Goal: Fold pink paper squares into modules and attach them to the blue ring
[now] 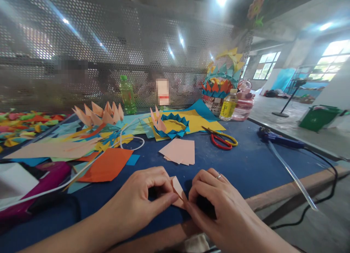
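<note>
A small folded pink paper (178, 194) lies at the near edge of the blue table, between my two hands. My left hand (153, 193) pinches its left side, thumb against fingers. At its right corner my right hand (209, 196), with a ring on one finger, is closed on the paper. Just beyond the hands rests a stack of pink paper squares (180, 151). Behind that stack stands a ring of folded blue paper (175, 125) with a few pink points at its left side.
Red-and-yellow scissors (221, 138) lie right of the stack. A blue glue gun (284, 139) with a clear stick is farther right. Orange paper (108, 165), a white cable (82, 178) and a magenta tool (51, 180) lie left. Bottles, including a green one (127, 96), stand behind.
</note>
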The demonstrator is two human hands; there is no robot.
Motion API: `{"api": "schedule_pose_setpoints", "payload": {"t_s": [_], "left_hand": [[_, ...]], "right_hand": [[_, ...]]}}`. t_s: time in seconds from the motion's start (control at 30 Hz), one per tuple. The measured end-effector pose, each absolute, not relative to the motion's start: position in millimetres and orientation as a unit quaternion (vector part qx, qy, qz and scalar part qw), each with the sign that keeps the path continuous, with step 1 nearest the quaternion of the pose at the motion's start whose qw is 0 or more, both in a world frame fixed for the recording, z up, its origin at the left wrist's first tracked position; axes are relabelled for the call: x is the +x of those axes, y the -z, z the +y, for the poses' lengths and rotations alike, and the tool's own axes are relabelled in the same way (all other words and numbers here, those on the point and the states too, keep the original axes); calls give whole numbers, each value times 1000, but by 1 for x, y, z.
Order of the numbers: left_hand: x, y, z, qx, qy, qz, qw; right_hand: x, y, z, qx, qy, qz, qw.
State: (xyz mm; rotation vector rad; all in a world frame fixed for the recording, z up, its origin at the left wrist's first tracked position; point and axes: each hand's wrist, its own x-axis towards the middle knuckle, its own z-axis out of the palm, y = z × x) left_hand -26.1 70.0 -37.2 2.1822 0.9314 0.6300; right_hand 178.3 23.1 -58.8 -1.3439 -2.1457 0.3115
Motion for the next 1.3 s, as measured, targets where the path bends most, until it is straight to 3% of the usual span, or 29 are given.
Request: {"api": "schedule_pose_setpoints", "payload": {"t_s": [1.07,1.3], "left_hand": [[-23,40,69,860,-229,373,263],[-29,44,62,902,-265,302,159]], "right_hand": [[177,62,25,-503,-141,-805,282],[177,61,24,-507,-131,-805,278]]}}
